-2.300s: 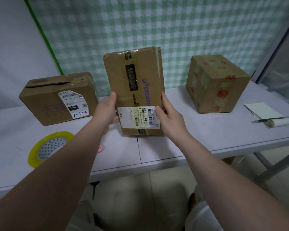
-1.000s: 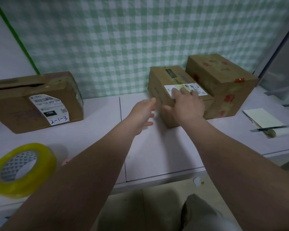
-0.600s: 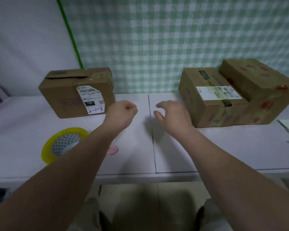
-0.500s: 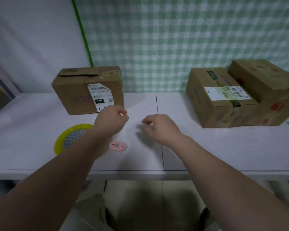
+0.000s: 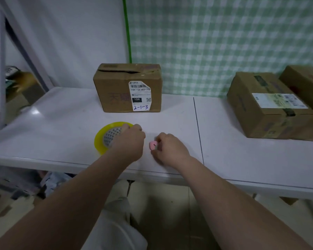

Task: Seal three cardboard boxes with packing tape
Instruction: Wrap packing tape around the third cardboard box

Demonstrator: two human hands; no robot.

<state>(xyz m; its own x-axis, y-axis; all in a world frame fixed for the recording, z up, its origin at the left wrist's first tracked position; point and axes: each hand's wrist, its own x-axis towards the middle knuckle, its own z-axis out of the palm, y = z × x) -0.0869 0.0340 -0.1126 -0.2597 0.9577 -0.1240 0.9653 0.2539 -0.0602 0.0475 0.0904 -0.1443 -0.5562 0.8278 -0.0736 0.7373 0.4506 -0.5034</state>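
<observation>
Tape roll (image 5: 105,139) flat on counter (image 5: 61,127), 6 o'clock of gaping box (image 5: 116,91) | left hand (image 5: 128,143) grips its 3 o'clock rim | right hand (image 5: 170,148) pinches small pink tool (image 5: 153,145) | labelled box (image 5: 267,112) and neighbouring box (image 5: 307,83) at 3 o'clock | advice: lift roll, find free end, bridge the gaping flap seam squarely.

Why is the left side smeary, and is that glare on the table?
Head view: dim light; the left edge is blurred, likely lens edge or head motion, while the box label is sharp; a glare spot on the table; its front edge bows.
</observation>
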